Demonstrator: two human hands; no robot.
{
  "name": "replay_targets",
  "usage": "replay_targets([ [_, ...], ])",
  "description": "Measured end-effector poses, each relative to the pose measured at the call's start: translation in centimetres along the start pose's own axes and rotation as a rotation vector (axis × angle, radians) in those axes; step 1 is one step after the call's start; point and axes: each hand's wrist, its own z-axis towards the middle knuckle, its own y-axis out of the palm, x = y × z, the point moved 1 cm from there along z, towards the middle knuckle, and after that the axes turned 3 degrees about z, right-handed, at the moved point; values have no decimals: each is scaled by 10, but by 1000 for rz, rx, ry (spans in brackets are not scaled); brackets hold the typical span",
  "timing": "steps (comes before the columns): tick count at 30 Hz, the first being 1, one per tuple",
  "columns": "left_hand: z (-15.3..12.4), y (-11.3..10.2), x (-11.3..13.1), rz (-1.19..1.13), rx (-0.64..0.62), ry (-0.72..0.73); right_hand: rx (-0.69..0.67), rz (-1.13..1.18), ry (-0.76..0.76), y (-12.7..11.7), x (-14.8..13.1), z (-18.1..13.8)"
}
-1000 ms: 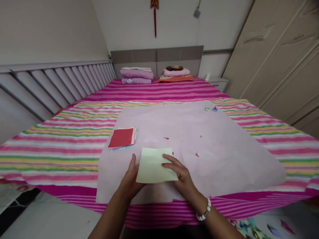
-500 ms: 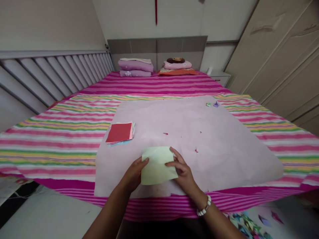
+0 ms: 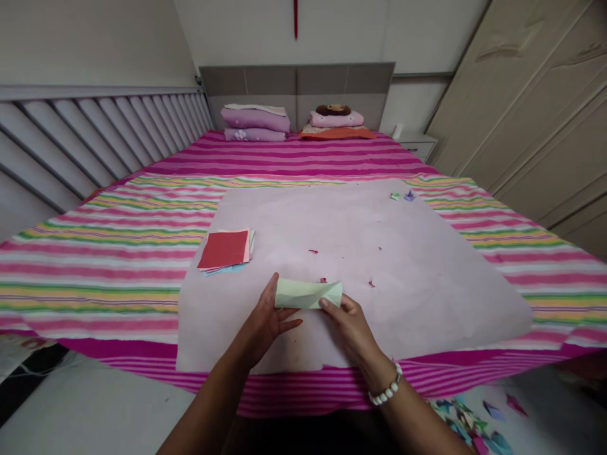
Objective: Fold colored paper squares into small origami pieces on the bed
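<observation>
A light green sheet of paper [image 3: 303, 294] is up in front of me, above the large pale sheet [image 3: 427, 278] spread on the bed. It shows as a narrow, slightly bowed strip with diagonal creases. My right hand [image 3: 348, 316] pinches its lower right part, thumb on the near face and fingers behind. At the left end, my left hand [image 3: 265, 319] holds the paper's edge; its thumb stands up along the edge, and its other fingers reach under, partly spread. A stack of coloured paper squares [image 3: 224, 248], red on top, lies farther off to the left.
Small red paper scraps [image 3: 371, 284] lie on the pale sheet. A green folded piece [image 3: 395, 196] and a purple one [image 3: 409, 196] sit at its far right corner. Many folded paper pieces [image 3: 467, 420] lie low on the right. Folded bedding [image 3: 256, 122] rests by the headboard.
The green paper has gone from a broad face to a narrow strip. My left thumb has moved off its face to the edge; my right thumb now presses its near side.
</observation>
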Motion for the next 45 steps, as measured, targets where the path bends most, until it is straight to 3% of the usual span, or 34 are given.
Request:
replay_targets([
  [4,-4,0,0,95,-38,97,34,91,46,4,0,0],
  [9,-2,3,-5,249,91,142,32,143,94,9,-2,-1],
  [17,-3,11,-1,266,234,284,193,191,49,12,-10,1],
  [21,-5,15,5,128,314,305,207,175,75,13,-10,2],
  [27,0,28,-8,-193,87,116,170,146,2,25,-7,-3],
  [31,1,31,-9,-255,181,72,112,72,-48,26,-6,-8],
  [35,3,26,-3,-348,295,84,181,71,-77,22,-8,-7],
  [41,1,33,-24,-309,95,22,200,113,-99,31,-6,-7],
  [45,-1,37,-22,-274,93,90,130,38,-105,32,-5,-12],
])
